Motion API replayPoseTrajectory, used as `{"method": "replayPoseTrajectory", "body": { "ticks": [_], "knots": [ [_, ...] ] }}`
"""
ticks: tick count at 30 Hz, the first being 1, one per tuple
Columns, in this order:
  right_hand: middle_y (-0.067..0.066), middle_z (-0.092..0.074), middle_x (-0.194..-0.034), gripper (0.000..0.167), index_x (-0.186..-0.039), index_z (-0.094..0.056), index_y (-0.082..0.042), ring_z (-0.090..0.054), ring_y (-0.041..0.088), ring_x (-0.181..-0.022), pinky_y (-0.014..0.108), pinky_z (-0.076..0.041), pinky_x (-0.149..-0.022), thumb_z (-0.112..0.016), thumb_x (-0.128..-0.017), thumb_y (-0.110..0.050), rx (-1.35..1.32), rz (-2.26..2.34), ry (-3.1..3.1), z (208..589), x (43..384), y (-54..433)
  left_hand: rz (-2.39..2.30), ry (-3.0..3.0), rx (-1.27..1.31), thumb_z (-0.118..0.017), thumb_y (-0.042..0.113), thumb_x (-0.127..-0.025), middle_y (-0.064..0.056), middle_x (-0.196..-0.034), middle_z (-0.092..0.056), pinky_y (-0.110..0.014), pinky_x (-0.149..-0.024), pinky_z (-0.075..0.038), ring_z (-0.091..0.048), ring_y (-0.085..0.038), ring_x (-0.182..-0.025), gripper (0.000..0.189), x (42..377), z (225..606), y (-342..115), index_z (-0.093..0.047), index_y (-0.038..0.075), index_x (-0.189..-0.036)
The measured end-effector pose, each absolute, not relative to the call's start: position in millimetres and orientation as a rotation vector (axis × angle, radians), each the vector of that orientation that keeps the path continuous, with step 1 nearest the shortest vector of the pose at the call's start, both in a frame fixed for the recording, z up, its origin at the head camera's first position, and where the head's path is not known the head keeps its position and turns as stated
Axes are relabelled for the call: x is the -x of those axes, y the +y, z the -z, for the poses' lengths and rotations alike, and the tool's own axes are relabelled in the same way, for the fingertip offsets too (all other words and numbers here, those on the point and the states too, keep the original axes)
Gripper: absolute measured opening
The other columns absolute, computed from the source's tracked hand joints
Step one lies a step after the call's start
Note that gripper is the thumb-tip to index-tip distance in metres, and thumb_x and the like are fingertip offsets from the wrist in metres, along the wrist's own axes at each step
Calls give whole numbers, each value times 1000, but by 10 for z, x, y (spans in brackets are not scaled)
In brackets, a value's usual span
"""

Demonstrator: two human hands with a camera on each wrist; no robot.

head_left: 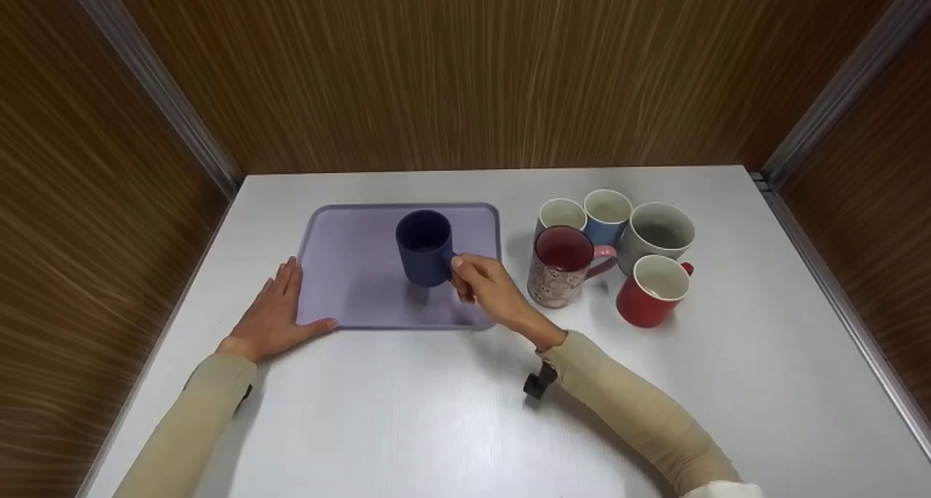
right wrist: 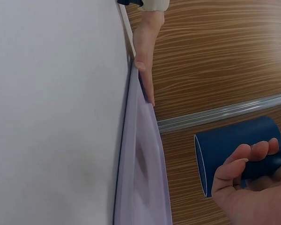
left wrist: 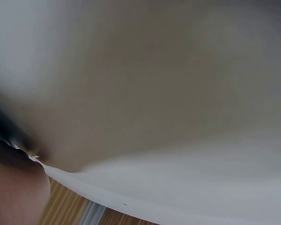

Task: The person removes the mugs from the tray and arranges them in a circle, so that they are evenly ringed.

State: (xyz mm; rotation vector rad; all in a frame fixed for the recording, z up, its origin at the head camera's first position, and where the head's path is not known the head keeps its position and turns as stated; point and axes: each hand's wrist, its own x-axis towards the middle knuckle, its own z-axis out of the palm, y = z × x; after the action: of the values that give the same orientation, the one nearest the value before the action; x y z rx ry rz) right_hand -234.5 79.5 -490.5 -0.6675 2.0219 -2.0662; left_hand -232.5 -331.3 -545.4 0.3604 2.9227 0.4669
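Note:
A dark blue mug (head_left: 425,249) hangs upright over the lilac tray (head_left: 334,265). My right hand (head_left: 486,283) grips it by its handle, with the fingers curled. In the right wrist view the blue mug (right wrist: 239,150) shows apart from the tray (right wrist: 147,187), the curled right hand (right wrist: 253,192) beside it. My left hand (head_left: 276,312) rests at the tray's front left corner, fingers straight along the left edge and thumb along the front edge. The left wrist view is mostly blurred; only a bit of skin shows at its lower left.
To the right of the tray stand several mugs: a pink patterned mug (head_left: 558,269), a red mug (head_left: 651,294), a large grey mug (head_left: 647,240), a blue-and-white mug (head_left: 605,225) and a pale mug (head_left: 561,211). Wood-grain panels (head_left: 465,69) enclose the white table (head_left: 407,403).

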Motion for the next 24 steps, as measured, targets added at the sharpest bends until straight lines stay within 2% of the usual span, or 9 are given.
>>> {"method": "replayPoseTrajectory", "body": {
  "ticks": [7,13,24],
  "knots": [
    [2,-48,-71,44,-80,-45,14,-46,11,-62,22,-38,-58,-43,-115,-13,693,2100,1979,4826,2238,921,-461,2921,-355,-62,83,-89,-21,-179,7,-60,-135,-6,3,-41,-167,134,2325,5456,-3323,2,-3,-169],
    [0,-45,-70,41,-80,-44,13,-41,9,-62,22,-31,-58,-42,-114,-11,741,2133,1937,4750,2151,1049,-466,2921,-350,-62,84,-88,-21,-179,6,-60,-135,-7,2,-42,-166,134,2324,5458,-3315,1,-4,-169],
    [-3,-40,-69,41,-83,-45,9,-33,12,-60,26,-23,-59,-46,-115,-17,740,2176,1873,4646,2080,1334,-470,2901,-342,-61,84,-88,-21,-179,8,-60,-135,-5,4,-42,-166,135,2323,5461,-3318,2,-3,-169]
  ]
}}
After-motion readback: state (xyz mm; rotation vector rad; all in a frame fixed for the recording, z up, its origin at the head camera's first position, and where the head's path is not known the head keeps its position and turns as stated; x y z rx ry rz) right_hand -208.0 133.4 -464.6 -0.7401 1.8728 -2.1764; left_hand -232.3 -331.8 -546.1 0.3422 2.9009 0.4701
